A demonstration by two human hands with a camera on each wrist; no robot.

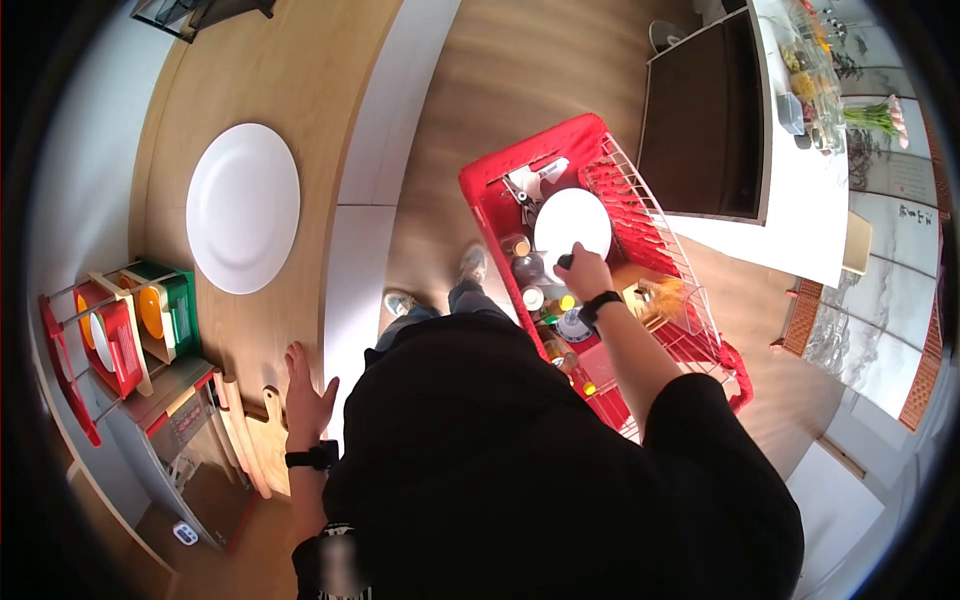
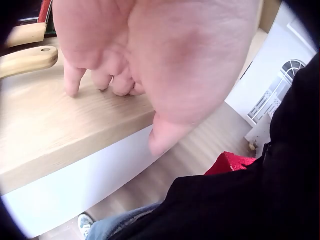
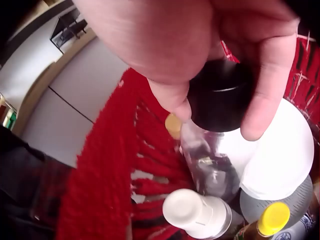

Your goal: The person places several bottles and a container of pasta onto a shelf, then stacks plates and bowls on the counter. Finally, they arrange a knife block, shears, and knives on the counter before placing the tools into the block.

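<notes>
Black cloth of a person's short-sleeved shirt (image 1: 520,430) is closest. The right hand (image 1: 588,274) pinches the black top of a clear jar with a round black lid (image 3: 212,167), thumb on one side, fingers on the other. That jar is in a red wire cart (image 1: 535,141), near its edge by the shoes (image 1: 474,262), close to a round white plate (image 1: 572,218). The left hand (image 1: 310,404) is spread, fingertips touching a light wooden bench (image 1: 325,150) near its edge, beside a pale wooden board with a holed handle (image 1: 268,440).
</notes>
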